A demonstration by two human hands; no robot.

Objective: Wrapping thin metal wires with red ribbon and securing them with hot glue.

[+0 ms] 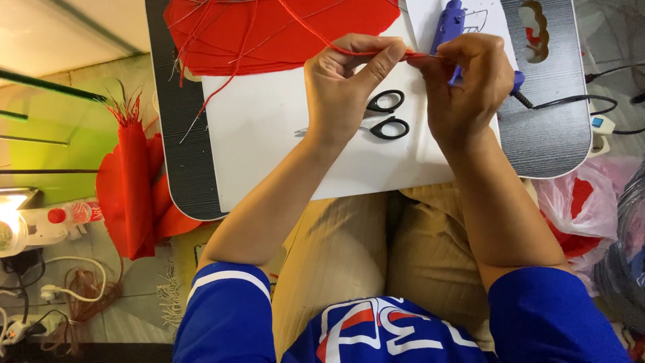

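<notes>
A single head-worn camera looks steeply down, close over the hands [403,84] and lap table [181,154].

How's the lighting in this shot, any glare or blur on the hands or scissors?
Head view: even, soft light on the white board; left hand, right hand and scissors are sharp, with faint shadows. A lamp at the left edge blows out to white glare. Straight edges bow slightly towards the corners.

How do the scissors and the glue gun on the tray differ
The scissors are black-handled and lie flat in full view on the white sheet. The glue gun is blue-purple, corded and partly hidden behind the right hand. Neither hand holds either tool.
</notes>
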